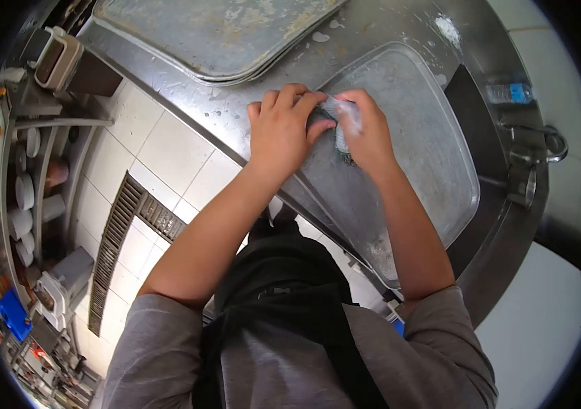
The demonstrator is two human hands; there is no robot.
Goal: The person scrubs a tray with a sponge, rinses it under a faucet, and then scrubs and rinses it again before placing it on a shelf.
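At 1 o'clock, the right hand (371,140) closes around a pale scouring pad (341,142); the left hand (280,133), half-curled, pinches its edge, seemingly to steady it. The metal tray (434,150) lies at 2 o'clock, probably set apart from the stacked trays (215,34) at 11 o'clock for working room.

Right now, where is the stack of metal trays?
In the head view, the stack of metal trays lies at the top, left of centre, on the steel counter, beyond the left hand and left of the single tray.
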